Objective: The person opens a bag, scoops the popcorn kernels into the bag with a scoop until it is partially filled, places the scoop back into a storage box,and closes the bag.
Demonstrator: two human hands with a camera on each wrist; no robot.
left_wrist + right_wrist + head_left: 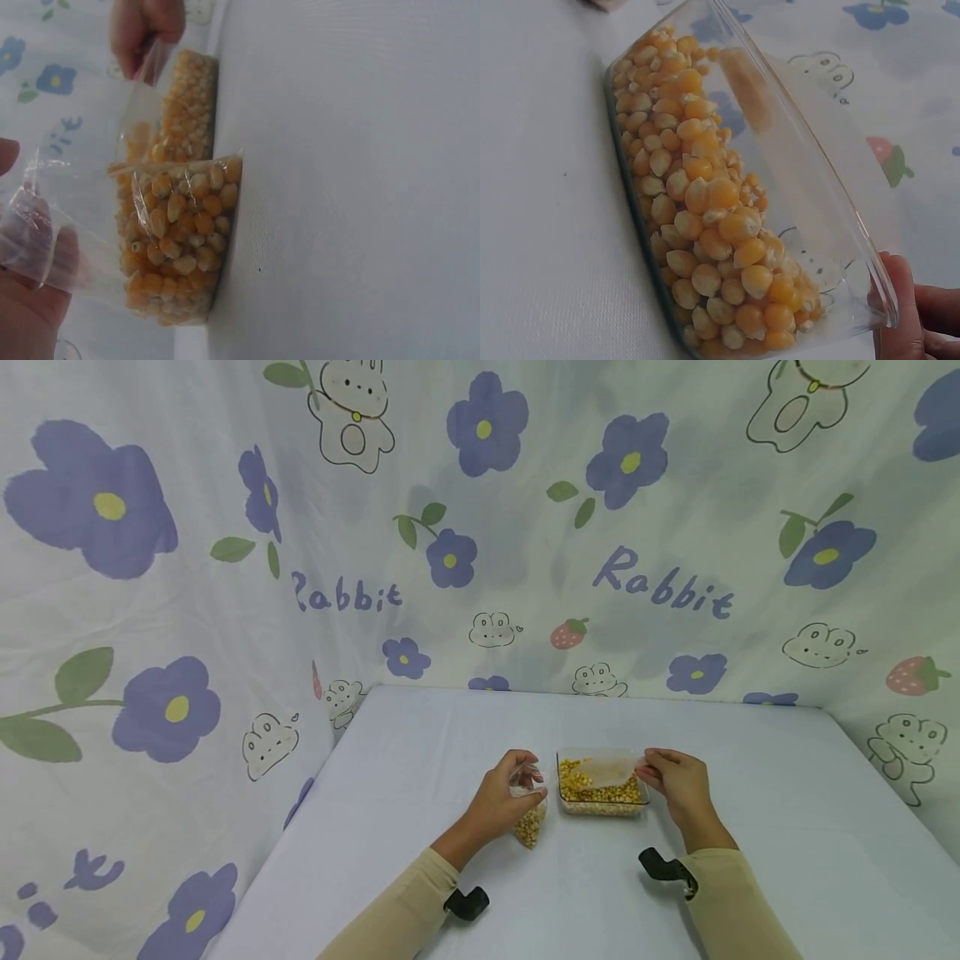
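white table (787, 827), patterned cloth (517, 535) behind; bag (530, 823) of corn just left of the glass box (600, 802), left hand (502, 795) has thumb and fingers curved loosely round the bag's top; box sits on the table, part filled with corn (622, 794); right hand (684, 781) pinches one end of a translucent sheet (611, 772), fingertips closed, the rest over the corn

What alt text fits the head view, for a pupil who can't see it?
A left hand holds a bag of corn beside a clear dish of more corn, while the right hand holds what seems a translucent sheet over the dish. Behind the white table hangs a flower-print curtain.
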